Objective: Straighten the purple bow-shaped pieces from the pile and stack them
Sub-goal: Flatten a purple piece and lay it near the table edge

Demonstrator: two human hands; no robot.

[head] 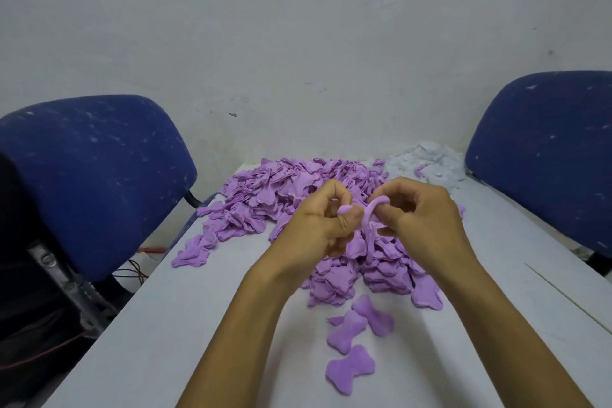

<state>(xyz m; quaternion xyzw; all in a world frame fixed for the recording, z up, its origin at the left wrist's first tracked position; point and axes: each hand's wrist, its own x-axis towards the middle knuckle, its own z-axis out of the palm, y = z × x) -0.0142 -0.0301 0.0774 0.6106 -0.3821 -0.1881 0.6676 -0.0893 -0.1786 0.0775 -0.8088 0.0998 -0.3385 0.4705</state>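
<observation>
Above the purple pile (pixel 291 195) on the white table (pixel 185 325), the left hand (pixel 318 225) and right hand (pixel 420 209) both pinch one bent purple bow piece (pixel 371 212) between curled fingers.

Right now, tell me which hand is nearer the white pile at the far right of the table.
Right. The right hand is just in front of the white pile, pinching a curled purple piece. The left hand is farther off to the left, over the purple pile.

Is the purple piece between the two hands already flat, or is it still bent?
Still bent. The purple piece curves in an arc between the left hand and the right hand, both pinching it.
</observation>
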